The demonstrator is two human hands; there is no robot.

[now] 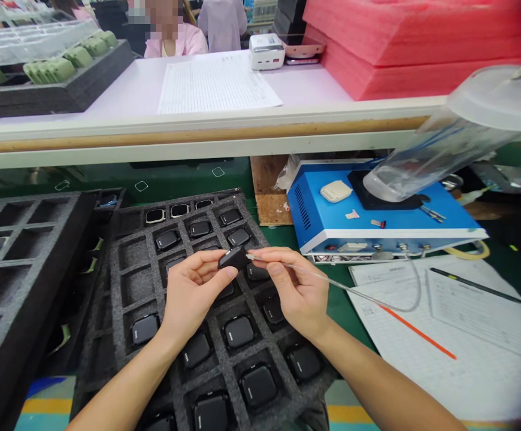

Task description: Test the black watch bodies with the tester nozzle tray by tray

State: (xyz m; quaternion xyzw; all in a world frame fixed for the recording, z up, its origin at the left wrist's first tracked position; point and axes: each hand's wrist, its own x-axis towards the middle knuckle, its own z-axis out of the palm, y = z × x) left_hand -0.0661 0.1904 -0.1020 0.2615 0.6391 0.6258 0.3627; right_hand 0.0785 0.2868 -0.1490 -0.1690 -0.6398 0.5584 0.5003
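Green matting (350,311), close pinch work

Far off, past a cream shelf rail (197,143), a co-worker's pink sleeve (193,42) shows behind a pale tabletop (126,96). Closer in, my hands work above a charcoal foam tray (128,224), coarse and speckled, cut into square cells. Most cells cradle a glossy black rounded-square device (238,332).

One matching black device body (232,258) sits above the tray in my left hand (193,293), its fingers (213,269) clamped around its rounded sides. My right hand (294,290) has thumb and forefinger (269,260) pressed together on a slender metal probe (314,273), which trails a pale, looping cable (415,293). The probe's tip sits at the device's edge; I can't tell whether they touch.

Judging by the feel of this, a firm left pinch suits the slick shell, while a light right hold keeps the fine tip level and steady. Off to the right stands a blue sheet-metal box (440,221).
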